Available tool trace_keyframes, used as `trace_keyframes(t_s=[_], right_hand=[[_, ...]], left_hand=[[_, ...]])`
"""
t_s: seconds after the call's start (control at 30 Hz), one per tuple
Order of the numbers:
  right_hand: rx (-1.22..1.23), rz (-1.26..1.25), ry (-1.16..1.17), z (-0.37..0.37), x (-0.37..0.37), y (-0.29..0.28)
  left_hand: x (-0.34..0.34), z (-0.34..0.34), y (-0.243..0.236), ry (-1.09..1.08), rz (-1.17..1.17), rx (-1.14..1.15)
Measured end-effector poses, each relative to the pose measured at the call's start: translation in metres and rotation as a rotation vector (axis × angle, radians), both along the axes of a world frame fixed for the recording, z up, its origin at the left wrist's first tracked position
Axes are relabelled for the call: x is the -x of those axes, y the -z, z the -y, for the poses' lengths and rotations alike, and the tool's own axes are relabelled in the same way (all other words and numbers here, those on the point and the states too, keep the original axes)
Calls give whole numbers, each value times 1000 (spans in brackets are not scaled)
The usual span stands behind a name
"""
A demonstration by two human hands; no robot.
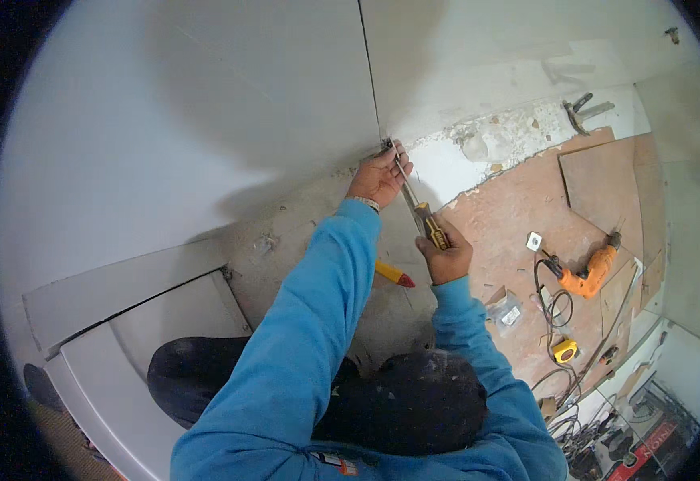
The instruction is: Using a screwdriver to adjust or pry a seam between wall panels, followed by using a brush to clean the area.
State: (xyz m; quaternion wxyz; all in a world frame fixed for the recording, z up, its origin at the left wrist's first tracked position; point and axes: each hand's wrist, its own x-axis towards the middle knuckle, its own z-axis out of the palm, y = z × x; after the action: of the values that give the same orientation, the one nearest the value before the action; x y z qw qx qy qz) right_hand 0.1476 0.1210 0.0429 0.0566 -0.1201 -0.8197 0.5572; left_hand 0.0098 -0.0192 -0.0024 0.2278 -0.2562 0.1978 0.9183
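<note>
My right hand (448,255) is wrapped round the yellow and black handle of a screwdriver (431,224). Its thin shaft runs up and left toward a small dark fitting (387,144) at the foot of the seam between two pale wall panels (302,72). My left hand (382,176) is up against that spot, fingers closed about the shaft's far end and the fitting; exactly what they pinch is too small to make out. Below my hands, a yellow tool with a red tip (394,273) shows partly behind my left forearm.
On the right lie an orange drill (590,272) with its cable, a yellow tape measure (564,350), a clear plastic bag (506,313) and a wood board (602,180). A hammer (578,116) rests by the wall. Low white panels (149,321) stand at left; tools crowd the lower right corner.
</note>
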Motion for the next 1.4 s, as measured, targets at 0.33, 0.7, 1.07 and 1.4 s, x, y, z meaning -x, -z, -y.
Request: trace_keyframes(t_s=[0.33,0.7,1.07,1.4], right_hand=[[368,96,112,4,-6,-2],[454,141,116,4,-4,8],[525,121,127,-1,-4,16],[1788,685,-191,-29,14,16]], left_hand=[[0,2,-3,39,-80,-9],[1,3,1,2,-48,-43],[2,3,2,22,-49,-36],[2,-1,1,49,-103,41]])
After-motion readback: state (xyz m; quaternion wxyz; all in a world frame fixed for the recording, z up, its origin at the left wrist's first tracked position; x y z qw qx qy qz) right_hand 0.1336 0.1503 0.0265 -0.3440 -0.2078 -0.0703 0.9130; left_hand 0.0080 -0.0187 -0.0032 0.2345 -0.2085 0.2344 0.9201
